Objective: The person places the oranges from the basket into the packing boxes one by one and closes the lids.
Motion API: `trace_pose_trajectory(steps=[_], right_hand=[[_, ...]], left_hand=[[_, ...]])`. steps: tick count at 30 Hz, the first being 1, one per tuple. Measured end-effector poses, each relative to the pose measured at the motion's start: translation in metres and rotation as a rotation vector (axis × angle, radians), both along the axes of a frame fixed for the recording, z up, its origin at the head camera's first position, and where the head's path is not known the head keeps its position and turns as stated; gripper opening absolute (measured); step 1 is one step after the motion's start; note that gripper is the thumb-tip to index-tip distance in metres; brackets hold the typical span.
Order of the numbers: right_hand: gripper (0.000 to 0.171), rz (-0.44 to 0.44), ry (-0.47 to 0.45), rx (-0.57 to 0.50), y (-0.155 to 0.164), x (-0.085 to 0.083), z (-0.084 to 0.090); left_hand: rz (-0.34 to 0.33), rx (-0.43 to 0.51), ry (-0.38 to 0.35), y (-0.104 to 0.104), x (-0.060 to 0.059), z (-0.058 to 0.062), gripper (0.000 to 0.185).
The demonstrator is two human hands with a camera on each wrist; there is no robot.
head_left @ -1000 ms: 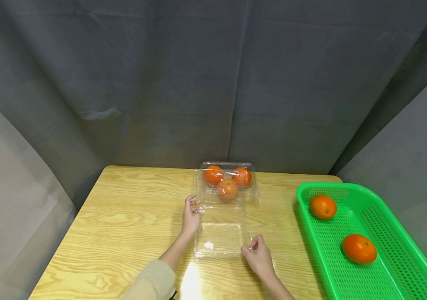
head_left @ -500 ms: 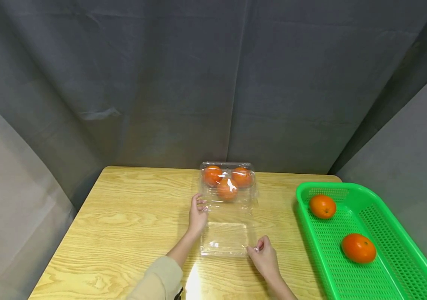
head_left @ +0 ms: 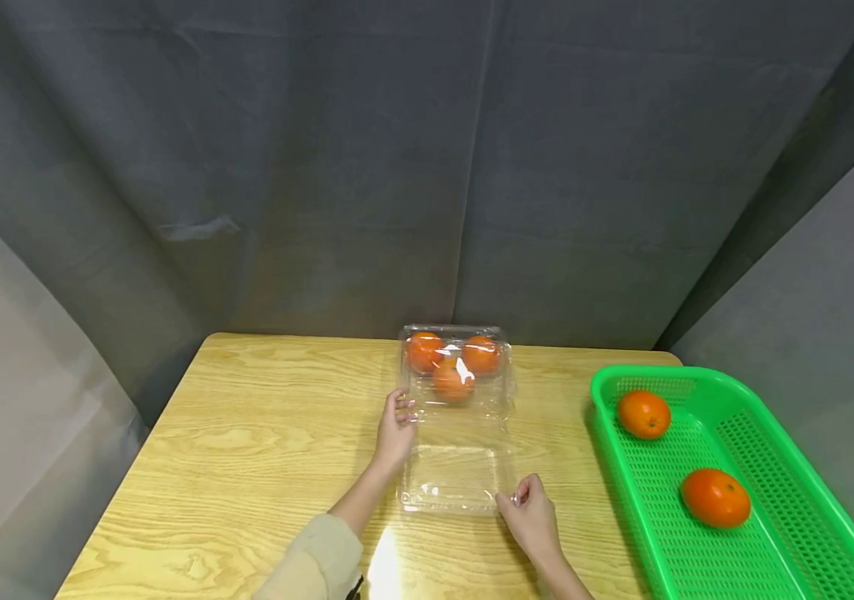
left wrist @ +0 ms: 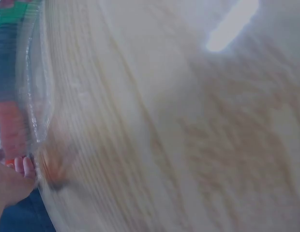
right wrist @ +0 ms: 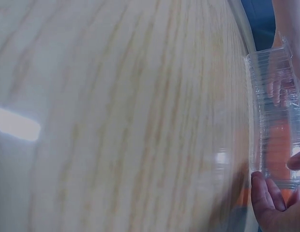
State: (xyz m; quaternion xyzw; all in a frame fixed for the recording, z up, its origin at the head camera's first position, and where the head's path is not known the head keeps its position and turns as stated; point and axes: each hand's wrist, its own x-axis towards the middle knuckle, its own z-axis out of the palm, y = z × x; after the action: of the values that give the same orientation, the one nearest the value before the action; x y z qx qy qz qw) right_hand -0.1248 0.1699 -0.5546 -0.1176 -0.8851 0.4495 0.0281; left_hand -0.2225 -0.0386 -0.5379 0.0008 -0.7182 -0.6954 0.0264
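A clear plastic clamshell box lies open at the middle of the wooden table, its far half holding three oranges, its near half flat and bare. Open tabletop spreads to the left; on the right a green basket with two oranges lies near. The left hand curls its fingers against the box's left edge at the hinge. The right hand pinches the near right corner. Both wrist views are blurred, showing little beyond wood grain and plastic.
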Motion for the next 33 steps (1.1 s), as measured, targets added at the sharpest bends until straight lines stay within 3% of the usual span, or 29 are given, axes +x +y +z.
trace_pose_trajectory(steps=[4, 7, 13, 20, 22, 27, 33], right_hand=[[0.027, -0.001, -0.014, 0.002, 0.0, 0.0, -0.002], [0.027, -0.001, -0.02, -0.003, 0.0, 0.0, -0.003], [0.025, -0.018, -0.019, 0.001, -0.001, -0.001, -0.003], [0.025, -0.031, -0.009, 0.011, -0.002, -0.001, -0.003], [0.025, -0.033, -0.005, 0.012, -0.001, -0.001, -0.004], [0.025, -0.042, 0.002, 0.013, -0.001, -0.001, -0.003], [0.025, -0.043, 0.003, 0.011, -0.001, -0.001, -0.004]], left_hand=[[-0.032, -0.016, 0.005, -0.008, 0.012, 0.009, 0.06], [-0.007, -0.063, 0.018, -0.012, 0.017, 0.002, 0.058], [0.028, -0.328, 0.024, -0.019, 0.034, -0.02, 0.056], [0.013, -0.798, 0.05, -0.023, 0.06, -0.017, 0.047], [-0.006, -0.895, 0.064, -0.023, 0.065, -0.016, 0.044], [-0.063, -1.043, 0.095, -0.023, 0.07, -0.015, 0.045], [-0.091, -1.1, 0.126, -0.021, 0.071, -0.019, 0.052]])
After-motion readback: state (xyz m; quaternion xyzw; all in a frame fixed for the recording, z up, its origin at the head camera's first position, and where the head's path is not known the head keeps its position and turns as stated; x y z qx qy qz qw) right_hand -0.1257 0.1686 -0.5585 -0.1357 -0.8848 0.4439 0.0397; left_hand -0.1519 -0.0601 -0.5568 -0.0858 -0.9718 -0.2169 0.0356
